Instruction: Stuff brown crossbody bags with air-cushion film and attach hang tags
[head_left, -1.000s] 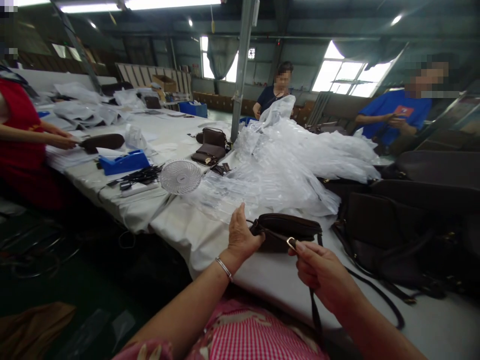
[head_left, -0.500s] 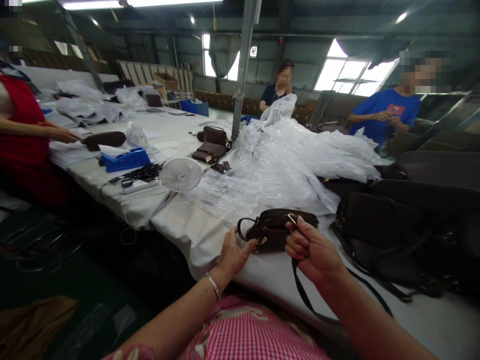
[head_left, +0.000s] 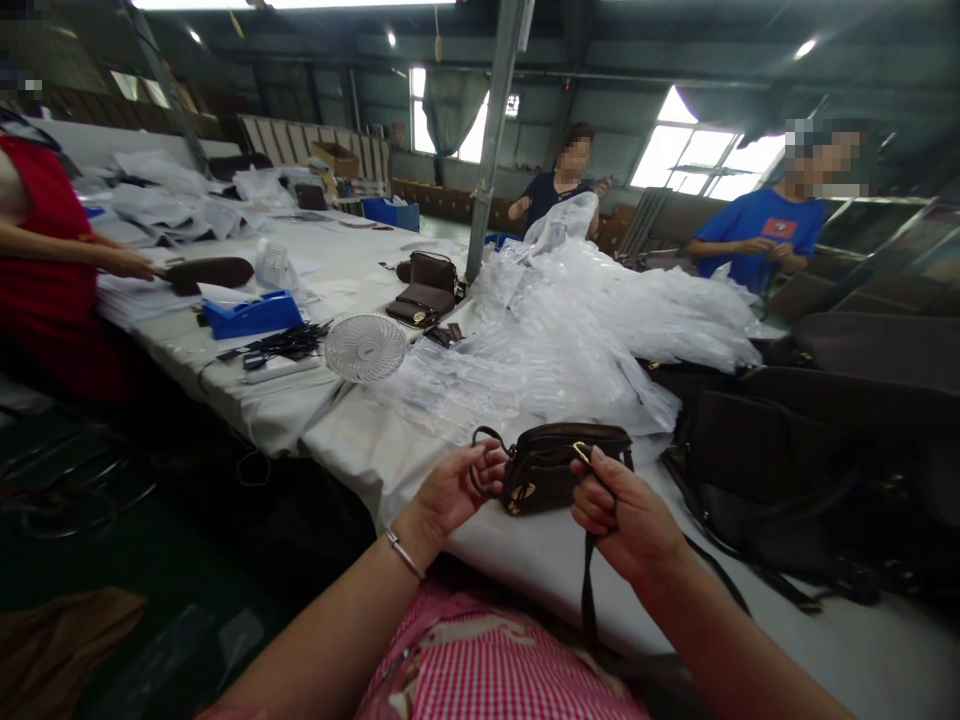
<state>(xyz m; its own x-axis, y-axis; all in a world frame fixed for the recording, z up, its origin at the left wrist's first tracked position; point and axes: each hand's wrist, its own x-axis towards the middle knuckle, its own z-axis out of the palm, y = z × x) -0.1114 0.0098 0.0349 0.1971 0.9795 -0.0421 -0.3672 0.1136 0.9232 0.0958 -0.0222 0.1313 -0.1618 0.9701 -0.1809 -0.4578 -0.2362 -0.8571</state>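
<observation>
While the dark brown handbag (head_left: 553, 478) sits near the white-covered table's (head_left: 360, 470) edge, right hand (head_left: 626, 515) pinches a strap's gold clasp (head_left: 581, 452); left hand's (head_left: 454, 490) fingers half-curled at the side loop (head_left: 490, 430), can't tell from here if gripping.

Here's a dk brown bag (head_left: 551, 488), gold clip (head_left: 581, 452)! Pink-&-wht checks on the apron (head_left: 495, 680), off-wht table (head_left: 356, 455), blue T-shirt (head_left: 735, 240).

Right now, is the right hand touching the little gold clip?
Touching. The head view shows the right hand pinching the gold clip between thumb and finger, with part of the clip poking out.
</observation>
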